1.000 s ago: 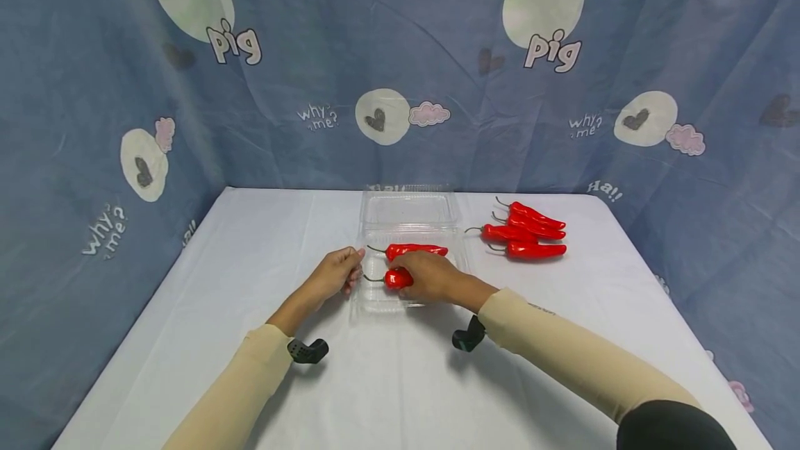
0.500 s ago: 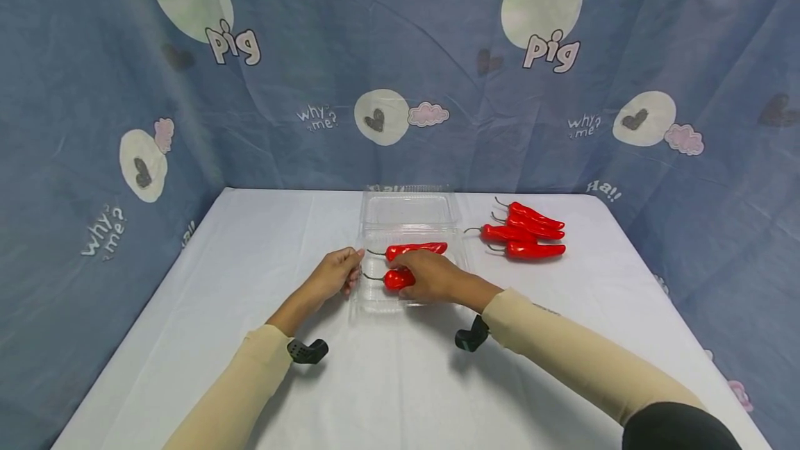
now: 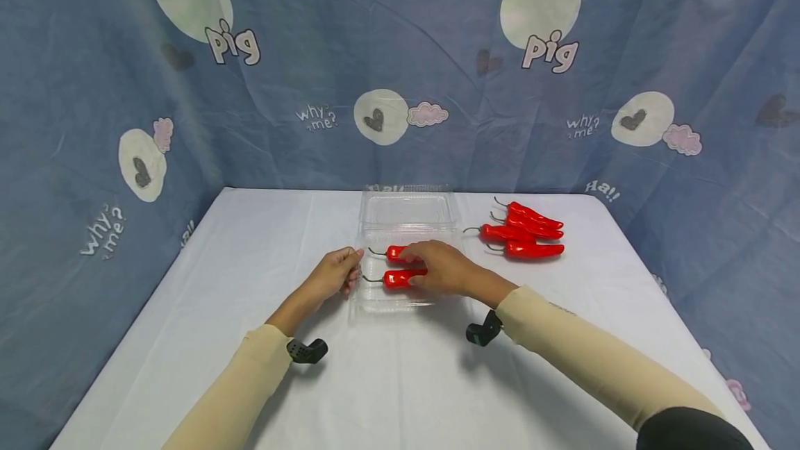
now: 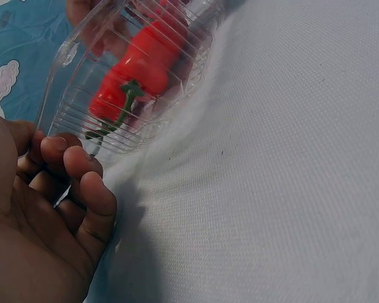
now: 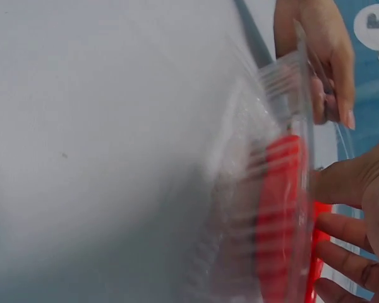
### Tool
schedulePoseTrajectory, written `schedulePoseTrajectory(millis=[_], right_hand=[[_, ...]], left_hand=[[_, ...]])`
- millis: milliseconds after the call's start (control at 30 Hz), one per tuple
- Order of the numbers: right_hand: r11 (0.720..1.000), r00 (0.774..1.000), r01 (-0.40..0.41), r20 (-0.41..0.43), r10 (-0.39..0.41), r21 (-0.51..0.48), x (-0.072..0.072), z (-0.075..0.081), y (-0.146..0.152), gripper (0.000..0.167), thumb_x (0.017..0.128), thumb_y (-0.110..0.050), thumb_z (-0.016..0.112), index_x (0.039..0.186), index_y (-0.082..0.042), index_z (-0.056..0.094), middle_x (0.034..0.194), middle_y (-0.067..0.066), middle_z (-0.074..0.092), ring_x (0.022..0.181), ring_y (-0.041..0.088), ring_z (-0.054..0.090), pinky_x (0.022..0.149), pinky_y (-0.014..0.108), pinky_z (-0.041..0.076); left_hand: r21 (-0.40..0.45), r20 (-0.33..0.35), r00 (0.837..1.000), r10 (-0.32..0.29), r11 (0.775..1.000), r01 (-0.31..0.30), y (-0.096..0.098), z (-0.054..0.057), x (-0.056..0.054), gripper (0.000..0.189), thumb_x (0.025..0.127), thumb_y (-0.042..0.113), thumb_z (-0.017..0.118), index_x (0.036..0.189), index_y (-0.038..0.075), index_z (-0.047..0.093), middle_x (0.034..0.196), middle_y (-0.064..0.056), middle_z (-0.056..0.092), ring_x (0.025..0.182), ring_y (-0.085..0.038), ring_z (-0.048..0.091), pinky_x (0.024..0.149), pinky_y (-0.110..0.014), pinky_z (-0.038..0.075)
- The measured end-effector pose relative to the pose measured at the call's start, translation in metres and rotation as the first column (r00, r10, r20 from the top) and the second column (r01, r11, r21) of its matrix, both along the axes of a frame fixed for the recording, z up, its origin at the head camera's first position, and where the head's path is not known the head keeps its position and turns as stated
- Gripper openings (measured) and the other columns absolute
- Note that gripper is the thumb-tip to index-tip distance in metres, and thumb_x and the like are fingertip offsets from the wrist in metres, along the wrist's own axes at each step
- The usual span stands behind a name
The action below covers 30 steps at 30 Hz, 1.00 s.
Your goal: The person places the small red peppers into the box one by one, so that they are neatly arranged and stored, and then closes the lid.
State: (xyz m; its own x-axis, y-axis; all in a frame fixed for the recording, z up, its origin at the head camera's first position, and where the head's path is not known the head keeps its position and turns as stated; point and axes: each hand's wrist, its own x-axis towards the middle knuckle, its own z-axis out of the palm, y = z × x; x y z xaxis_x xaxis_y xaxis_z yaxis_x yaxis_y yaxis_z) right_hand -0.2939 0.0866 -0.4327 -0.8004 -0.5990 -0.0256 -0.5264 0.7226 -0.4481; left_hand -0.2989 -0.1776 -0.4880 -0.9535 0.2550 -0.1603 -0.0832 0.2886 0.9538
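Observation:
A clear plastic clamshell box lies with its lid folded back, away from me. Two red chili peppers lie inside: a near pepper and a far pepper, green stems pointing left. My left hand pinches the box's left rim between thumb and fingers. Over the right part of the box is my right hand, covering the right ends of both peppers. In the right wrist view its thumb and fingers are spread and fairly straight beside the red peppers.
Several more red chili peppers lie in a group on the white-covered table, right of the box. A blue printed cloth hangs behind the table and along its sides.
My right hand has let go of the near pepper and shifted right, exposing more of it and covering more of the far one. My left hand stays on the rim.

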Motion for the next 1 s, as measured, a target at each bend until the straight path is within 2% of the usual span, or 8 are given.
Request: schedulePoseTrajectory(millis=[200, 367, 633, 900, 1000], right_hand=[[0.998, 0.998, 0.051, 0.022, -0.05, -0.034, -0.004, 0.006, 0.021, 0.049, 0.088, -0.02, 0.079, 0.134, -0.013, 0.062, 0.13, 0.002, 0.066, 0.122, 0.022, 0.059, 0.106, 0.044, 0.046], [0.99, 0.991, 0.12, 0.064, -0.115, -0.081, -0.006, 0.016, 0.041, 0.051, 0.088, -0.02, 0.079, 0.136, -0.013, 0.061, 0.13, 0.006, 0.066, 0.121, 0.029, 0.061, 0.099, 0.048, 0.051], [0.972, 0.978, 0.208, 0.032, -0.205, -0.11, -0.008, 0.027, 0.081, 0.049, 0.088, -0.02, 0.079, 0.133, -0.015, 0.062, 0.128, 0.007, 0.066, 0.12, 0.033, 0.06, 0.093, 0.047, 0.055], [0.948, 0.957, 0.289, 0.042, -0.285, -0.132, -0.01, 0.025, 0.122, 0.048, 0.087, -0.018, 0.079, 0.132, -0.011, 0.063, 0.128, 0.013, 0.066, 0.12, 0.033, 0.061, 0.098, 0.05, 0.052], [0.94, 0.95, 0.31, 0.02, -0.31, -0.14, -0.012, 0.021, 0.139, 0.047, 0.088, -0.016, 0.078, 0.131, -0.008, 0.063, 0.128, 0.014, 0.066, 0.12, 0.033, 0.06, 0.101, 0.052, 0.049]], left_hand=[[-0.015, 0.006, 1.0, 0.0, 1.0, 0.0, -0.001, 0.0, -0.001, 0.045, 0.107, 0.044, 0.047, 0.081, 0.007, 0.046, 0.07, -0.001, 0.049, 0.057, -0.013, 0.047, 0.052, -0.025, 0.044], [-0.017, 0.008, 1.0, 0.006, 1.0, -0.005, -0.001, 0.0, 0.0, 0.045, 0.107, 0.043, 0.047, 0.081, 0.007, 0.046, 0.069, -0.001, 0.049, 0.057, -0.013, 0.047, 0.052, -0.026, 0.044], [-0.037, 0.021, 1.0, 0.012, 0.999, -0.011, 0.001, 0.002, -0.001, 0.044, 0.107, 0.044, 0.047, 0.082, 0.008, 0.047, 0.071, -0.002, 0.049, 0.059, -0.016, 0.047, 0.054, -0.026, 0.045], [-0.039, 0.021, 1.0, 0.016, 0.999, -0.015, 0.001, 0.002, 0.0, 0.045, 0.106, 0.045, 0.048, 0.082, 0.008, 0.047, 0.07, -0.002, 0.049, 0.06, -0.016, 0.047, 0.054, -0.026, 0.045], [-0.024, 0.015, 1.0, 0.013, 1.0, -0.012, 0.001, 0.001, -0.001, 0.045, 0.107, 0.044, 0.048, 0.081, 0.008, 0.046, 0.069, -0.002, 0.049, 0.059, -0.015, 0.046, 0.053, -0.026, 0.044]])
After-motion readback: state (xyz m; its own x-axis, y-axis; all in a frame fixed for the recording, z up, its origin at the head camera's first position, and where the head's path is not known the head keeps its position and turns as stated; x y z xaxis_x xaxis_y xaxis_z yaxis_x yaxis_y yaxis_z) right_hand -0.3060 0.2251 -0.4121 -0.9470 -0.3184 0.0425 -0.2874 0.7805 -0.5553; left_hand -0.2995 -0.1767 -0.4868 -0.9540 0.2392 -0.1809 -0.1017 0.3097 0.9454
